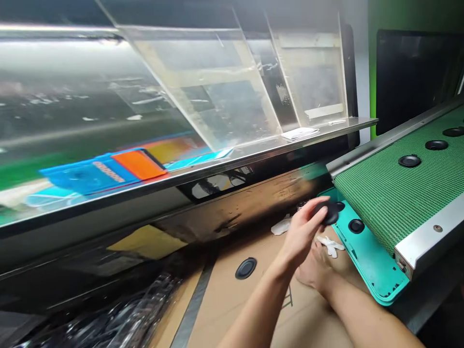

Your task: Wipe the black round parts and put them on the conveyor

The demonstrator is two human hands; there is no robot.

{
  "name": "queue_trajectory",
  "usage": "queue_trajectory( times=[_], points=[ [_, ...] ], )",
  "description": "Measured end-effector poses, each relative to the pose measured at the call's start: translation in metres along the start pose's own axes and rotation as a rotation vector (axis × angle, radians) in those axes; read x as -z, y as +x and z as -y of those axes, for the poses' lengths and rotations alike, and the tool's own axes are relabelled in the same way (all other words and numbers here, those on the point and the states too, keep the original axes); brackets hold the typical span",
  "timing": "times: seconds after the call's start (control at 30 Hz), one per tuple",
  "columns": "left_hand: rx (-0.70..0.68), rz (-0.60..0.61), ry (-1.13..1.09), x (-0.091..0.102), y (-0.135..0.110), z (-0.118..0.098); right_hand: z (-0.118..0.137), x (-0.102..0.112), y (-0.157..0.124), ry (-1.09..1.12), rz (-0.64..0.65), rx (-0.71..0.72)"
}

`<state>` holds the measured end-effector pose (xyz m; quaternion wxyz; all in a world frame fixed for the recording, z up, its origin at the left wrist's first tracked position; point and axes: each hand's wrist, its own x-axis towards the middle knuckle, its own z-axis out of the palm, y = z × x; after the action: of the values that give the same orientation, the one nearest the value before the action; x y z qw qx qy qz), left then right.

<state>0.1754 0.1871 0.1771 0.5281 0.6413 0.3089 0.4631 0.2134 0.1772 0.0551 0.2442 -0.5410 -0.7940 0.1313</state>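
Note:
My left hand (pixel 303 232) is closed, pinching a round black disc (pixel 330 213) between thumb and fingers above the near end of the teal tray. Below and behind it, my right hand (pixel 316 267) is low over the brown cardboard (pixel 232 304), beside a crumpled white scrap (pixel 330 246). My left wrist partly covers its fingers, so I cannot make out whether it grips anything. A similar black disc (pixel 356 226) with a raised rim lies in the teal tray (pixel 384 270). Another disc (pixel 246 268) rests on the cardboard, left of my left forearm.
At the right, a green conveyor belt (pixel 406 193) with metal side rails carries several black discs (pixel 409 161). A metal ledge (pixel 253 150) runs across, holding a blue-and-orange packet (pixel 105 171) and papers. Clear sheets (pixel 203 82) lean behind it. Shiny plastic (pixel 119 309) fills the lower left.

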Motion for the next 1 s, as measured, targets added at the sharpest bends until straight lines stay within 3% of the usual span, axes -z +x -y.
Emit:
queue_trajectory(
  times=[0.07,0.13,0.23,0.37,0.43,0.57,0.67,0.77,0.87,1.0],
  points=[
    [0.221,-0.191,-0.102,0.057,-0.049,0.030,0.000,-0.006,0.005,-0.069,-0.007,-0.013],
    [0.346,-0.415,-0.210,0.099,-0.090,0.064,-0.003,-0.012,0.004,-0.137,-0.025,0.006],
    [0.323,-0.586,-0.398,0.127,-0.124,0.102,-0.005,-0.019,0.001,-0.143,-0.138,0.034],
    [0.234,-0.583,-0.567,0.128,-0.127,0.118,0.008,-0.022,-0.003,0.052,-0.424,0.175],
    [0.220,-0.563,-0.666,0.127,-0.125,0.116,0.020,-0.025,-0.008,0.123,-0.479,0.275],
    [0.273,-0.369,-0.960,0.129,-0.125,0.112,0.036,-0.038,-0.015,0.024,-0.321,0.386],
    [0.273,-0.253,-1.101,0.132,-0.126,0.113,0.041,-0.049,-0.013,-0.082,-0.288,0.335],
    [0.292,-0.284,-1.094,0.133,-0.125,0.116,0.046,-0.055,-0.016,-0.106,-0.297,0.301],
    [0.321,-0.298,-1.079,0.135,-0.124,0.118,0.050,-0.057,-0.019,-0.118,-0.220,0.354],
    [0.319,-0.335,-1.013,0.136,-0.125,0.121,0.050,-0.054,-0.015,-0.136,-0.259,0.230]
  ],
)
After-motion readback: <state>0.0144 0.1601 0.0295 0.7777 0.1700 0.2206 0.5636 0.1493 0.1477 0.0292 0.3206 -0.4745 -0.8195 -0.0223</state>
